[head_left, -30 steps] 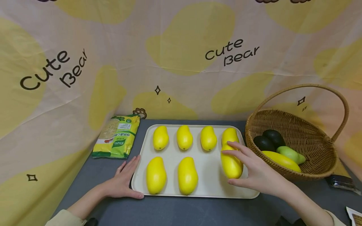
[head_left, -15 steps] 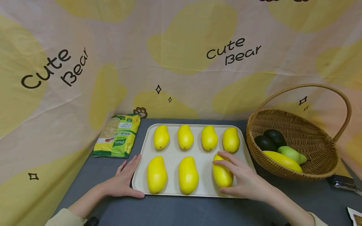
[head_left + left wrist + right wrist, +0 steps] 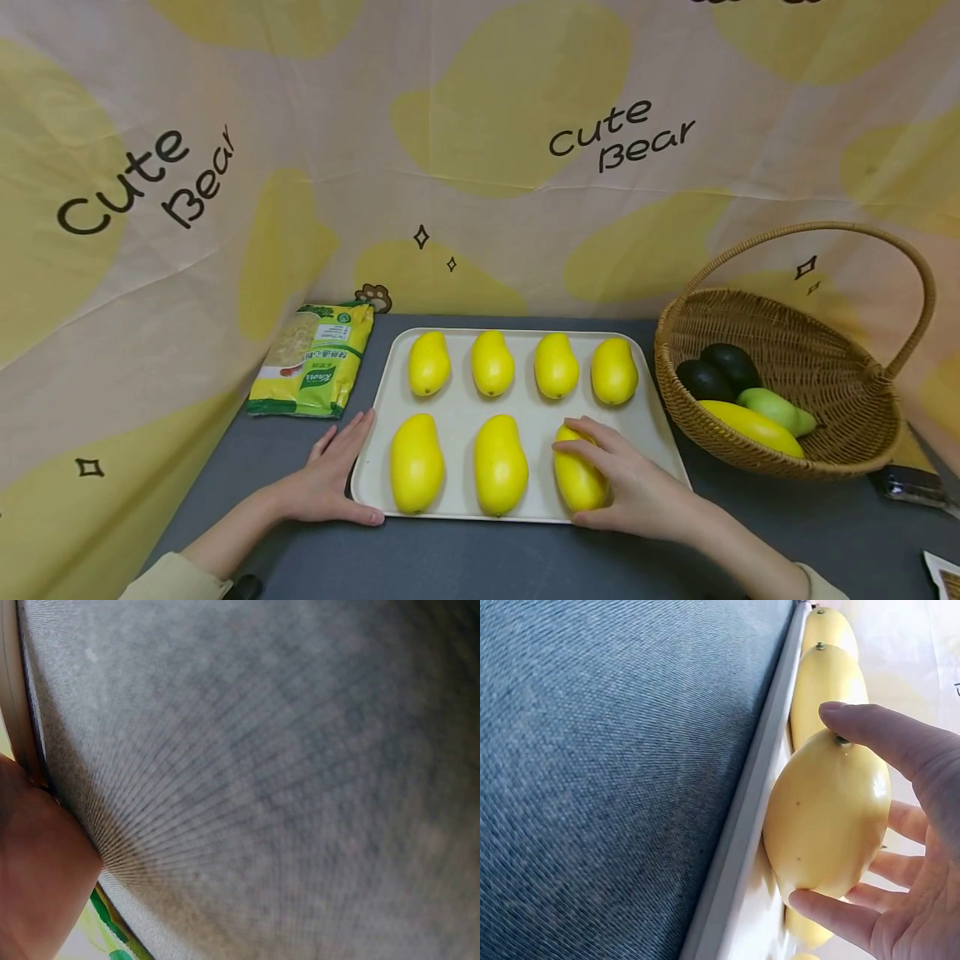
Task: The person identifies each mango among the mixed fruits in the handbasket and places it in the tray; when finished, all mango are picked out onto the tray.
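Observation:
My right hand (image 3: 633,487) grips a yellow mango (image 3: 576,479) at the near right of a white tray (image 3: 459,404). The right wrist view shows thumb and fingers round the ends of that mango (image 3: 821,817); whether its underside touches the tray is hard to tell. Two more mangoes stand in line to its left, the closer being one mango (image 3: 501,467). A back row of several mangoes (image 3: 492,364) lies along the far side. At the tray's left edge rests my left hand (image 3: 322,483), fingers spread and straight, thumb by the near corner.
A wicker basket (image 3: 847,417) with a tall handle stands right of the tray, holding two dark avocados (image 3: 731,367), a green pear (image 3: 772,408) and a long yellow fruit (image 3: 750,429). A yellow-green food packet (image 3: 311,362) lies at the left. A patterned cloth (image 3: 480,167) hangs behind.
My right hand has carried the mango left and nearer, away from the back row's rightmost mango and down to the front row. My left hand has stayed at the tray's edge.

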`<state>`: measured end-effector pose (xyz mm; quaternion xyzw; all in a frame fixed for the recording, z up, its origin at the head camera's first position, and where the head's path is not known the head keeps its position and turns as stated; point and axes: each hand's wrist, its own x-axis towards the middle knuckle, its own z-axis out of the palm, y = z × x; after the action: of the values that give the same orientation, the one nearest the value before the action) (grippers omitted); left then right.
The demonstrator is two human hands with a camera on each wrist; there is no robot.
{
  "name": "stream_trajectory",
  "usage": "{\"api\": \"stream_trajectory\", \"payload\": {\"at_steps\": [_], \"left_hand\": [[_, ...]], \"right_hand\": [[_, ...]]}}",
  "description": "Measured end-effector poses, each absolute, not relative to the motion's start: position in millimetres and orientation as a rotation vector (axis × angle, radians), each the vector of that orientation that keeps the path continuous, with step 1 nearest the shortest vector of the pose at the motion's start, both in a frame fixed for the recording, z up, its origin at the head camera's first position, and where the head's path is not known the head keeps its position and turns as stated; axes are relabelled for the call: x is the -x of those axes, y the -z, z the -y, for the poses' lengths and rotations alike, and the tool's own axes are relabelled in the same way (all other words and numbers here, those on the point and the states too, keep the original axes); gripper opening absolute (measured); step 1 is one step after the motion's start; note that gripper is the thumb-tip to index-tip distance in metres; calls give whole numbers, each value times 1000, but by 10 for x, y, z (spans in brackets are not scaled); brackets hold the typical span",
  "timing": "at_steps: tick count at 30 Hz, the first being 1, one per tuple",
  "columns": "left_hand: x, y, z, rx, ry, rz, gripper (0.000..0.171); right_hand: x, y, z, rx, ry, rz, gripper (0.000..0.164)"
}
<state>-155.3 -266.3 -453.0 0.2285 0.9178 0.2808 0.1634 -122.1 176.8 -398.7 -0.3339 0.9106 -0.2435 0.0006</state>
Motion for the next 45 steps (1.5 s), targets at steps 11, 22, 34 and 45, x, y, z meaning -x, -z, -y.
{"api": "stream_trajectory", "payload": {"at_steps": [11, 22, 34, 45], "left_hand": [[1547, 4538, 2669, -660, -808, -2620, 129], [1530, 4513, 2642, -650, -803, -2621, 130], [1537, 4515, 2644, -642, -796, -2618, 130], [1532, 4509, 2650, -657, -805, -2624, 129]], "right_hand": [[1237, 4024, -1713, 1017, 713, -2870, 93], [1244, 4055, -1670, 932, 763, -2852, 103], [1241, 4106, -1647, 983, 793, -2864, 116], [1246, 4127, -1607, 961, 846, -2845, 125]]}}
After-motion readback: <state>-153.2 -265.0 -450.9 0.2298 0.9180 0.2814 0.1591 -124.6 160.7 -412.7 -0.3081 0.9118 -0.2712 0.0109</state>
